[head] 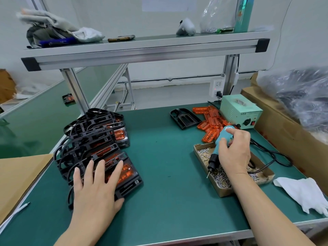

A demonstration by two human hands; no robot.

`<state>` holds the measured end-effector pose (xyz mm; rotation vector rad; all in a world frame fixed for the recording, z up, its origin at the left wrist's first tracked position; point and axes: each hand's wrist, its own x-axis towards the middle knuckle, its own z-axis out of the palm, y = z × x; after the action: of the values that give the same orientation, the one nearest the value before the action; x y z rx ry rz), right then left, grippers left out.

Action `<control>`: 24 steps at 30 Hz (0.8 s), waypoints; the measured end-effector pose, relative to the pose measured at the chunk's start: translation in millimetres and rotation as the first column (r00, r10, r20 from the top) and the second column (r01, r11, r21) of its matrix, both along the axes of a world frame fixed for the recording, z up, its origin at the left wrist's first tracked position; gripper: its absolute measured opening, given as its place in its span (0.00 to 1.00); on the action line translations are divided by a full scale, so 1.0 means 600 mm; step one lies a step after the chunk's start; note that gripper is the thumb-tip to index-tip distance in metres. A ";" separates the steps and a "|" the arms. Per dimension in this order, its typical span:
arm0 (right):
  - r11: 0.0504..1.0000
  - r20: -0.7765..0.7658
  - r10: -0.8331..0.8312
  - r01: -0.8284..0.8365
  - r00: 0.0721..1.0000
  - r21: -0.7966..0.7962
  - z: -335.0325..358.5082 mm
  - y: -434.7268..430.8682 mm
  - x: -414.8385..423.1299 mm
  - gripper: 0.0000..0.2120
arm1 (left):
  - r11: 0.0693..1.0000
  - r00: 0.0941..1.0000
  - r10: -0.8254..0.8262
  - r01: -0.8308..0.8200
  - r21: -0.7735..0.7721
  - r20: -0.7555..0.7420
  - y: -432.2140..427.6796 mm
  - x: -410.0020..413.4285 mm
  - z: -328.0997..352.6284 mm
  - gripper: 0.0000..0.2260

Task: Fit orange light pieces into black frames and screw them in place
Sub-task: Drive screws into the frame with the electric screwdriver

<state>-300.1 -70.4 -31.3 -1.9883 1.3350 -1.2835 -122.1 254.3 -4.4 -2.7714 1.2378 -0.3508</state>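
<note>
A leaning row of black frames (95, 135) with orange light pieces fitted in them lies on the left of the green mat. My left hand (95, 189) rests flat, fingers straight, on the nearest frame (129, 181). My right hand (234, 153) grips a teal electric screwdriver (220, 139), its tip pointing down over a cardboard tray of screws (223, 190). Loose orange light pieces (211, 121) are heaped behind the tray. A single black frame (184, 118) without a light piece lies beside that heap.
A pale green power supply box (239, 110) stands at the back right, its black cable (273, 155) looping past the tray. A white cloth (301, 192) lies at the right edge. Cardboard boxes (287, 132) flank the bench on the right, cardboard (19, 178) on the left. An aluminium shelf (142, 50) spans overhead.
</note>
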 end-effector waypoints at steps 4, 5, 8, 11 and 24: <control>1.000 0.005 0.017 -0.017 1.000 0.000 0.002 0.002 -0.002 0.14 | 0.995 0.995 -0.099 0.099 -0.023 0.019 0.015 0.004 -0.022 0.32; 1.000 0.004 0.022 -0.022 1.000 0.000 0.002 0.003 -0.002 0.14 | 0.993 0.993 -0.115 0.115 -0.035 0.017 0.019 0.003 -0.029 0.31; 0.999 -0.005 0.031 -0.031 1.000 -0.009 0.004 0.008 -0.002 0.13 | 0.989 0.989 -0.147 0.147 -0.032 0.007 0.022 0.001 -0.045 0.38; 0.998 -0.007 0.048 -0.048 0.999 -0.029 0.007 0.011 0.001 0.13 | 0.980 0.982 -0.188 0.190 -0.052 0.029 0.016 -0.008 -0.044 0.39; 0.874 0.040 0.432 -0.408 0.901 -0.264 0.028 0.152 0.003 0.14 | 0.966 0.965 -0.245 0.251 -0.058 0.094 0.013 -0.021 -0.059 0.42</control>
<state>-298.4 20.8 -14.7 -2.1914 0.6592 -1.3594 -134.8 262.0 -39.5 -2.6262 1.5834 -0.5361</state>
